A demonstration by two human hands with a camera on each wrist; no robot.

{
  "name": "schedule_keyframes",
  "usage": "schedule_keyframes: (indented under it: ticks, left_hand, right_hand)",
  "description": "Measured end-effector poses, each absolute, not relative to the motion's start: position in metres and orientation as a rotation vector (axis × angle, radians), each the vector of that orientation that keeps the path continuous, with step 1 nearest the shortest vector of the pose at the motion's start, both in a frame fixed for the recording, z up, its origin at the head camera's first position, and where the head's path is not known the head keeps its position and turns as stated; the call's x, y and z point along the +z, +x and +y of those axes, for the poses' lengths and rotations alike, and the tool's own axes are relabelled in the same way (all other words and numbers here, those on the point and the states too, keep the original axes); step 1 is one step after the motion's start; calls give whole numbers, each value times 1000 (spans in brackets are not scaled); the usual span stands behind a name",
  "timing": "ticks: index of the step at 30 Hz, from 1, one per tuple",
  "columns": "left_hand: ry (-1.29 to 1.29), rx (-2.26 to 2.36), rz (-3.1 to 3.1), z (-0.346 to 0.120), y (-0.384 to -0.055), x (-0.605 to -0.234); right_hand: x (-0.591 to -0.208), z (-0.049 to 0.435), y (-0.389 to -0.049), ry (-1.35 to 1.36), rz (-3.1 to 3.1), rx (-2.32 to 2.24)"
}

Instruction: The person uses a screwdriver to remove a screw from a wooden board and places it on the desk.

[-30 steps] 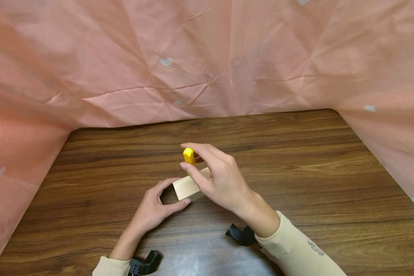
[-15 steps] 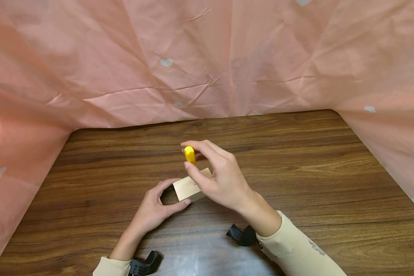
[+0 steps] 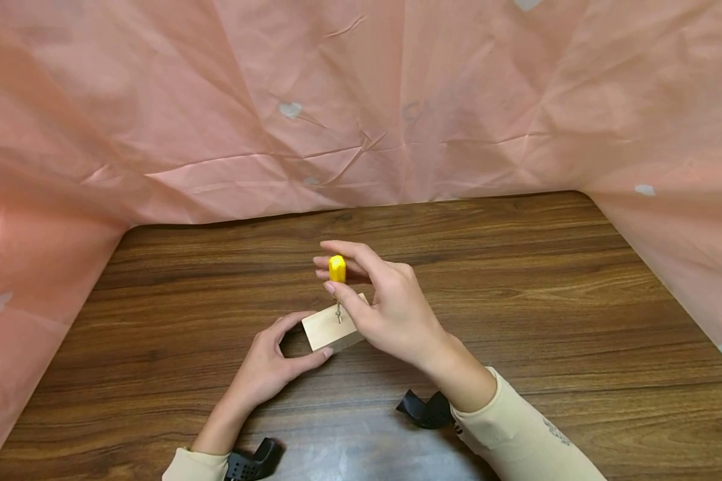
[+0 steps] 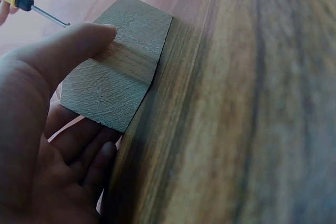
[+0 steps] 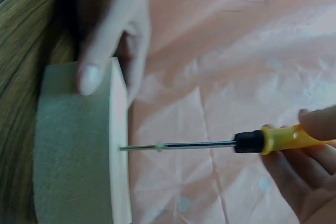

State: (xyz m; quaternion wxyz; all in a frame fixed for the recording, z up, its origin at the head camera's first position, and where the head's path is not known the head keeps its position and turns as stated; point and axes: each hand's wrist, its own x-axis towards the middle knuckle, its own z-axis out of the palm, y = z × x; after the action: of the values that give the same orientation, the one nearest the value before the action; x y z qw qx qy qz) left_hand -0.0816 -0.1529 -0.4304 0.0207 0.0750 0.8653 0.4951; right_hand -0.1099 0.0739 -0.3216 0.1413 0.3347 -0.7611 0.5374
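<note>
Yellow-handled screwdriver (image 3: 337, 268) is pinched upright in right hand (image 3: 391, 314) fingertips, tip set on top of wooden block (image 3: 331, 329). Block is gripped at its left end by left hand (image 3: 265, 364), resting on wooden table (image 3: 547, 300) mid-front.

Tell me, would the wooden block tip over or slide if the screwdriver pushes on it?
Probably neither. The wooden block lies flat and low on the table, so tipping seems unlikely. The left hand grips its end, which likely stops sliding.
</note>
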Motion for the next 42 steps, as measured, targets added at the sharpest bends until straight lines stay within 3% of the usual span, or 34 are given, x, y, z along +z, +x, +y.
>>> schedule_keyframes:
  ticks: [42]
  left_hand:
    - [279,1539,2689,-158,-83,-429]
  right_hand:
    - [-320,72,-114,904,-2149,1436]
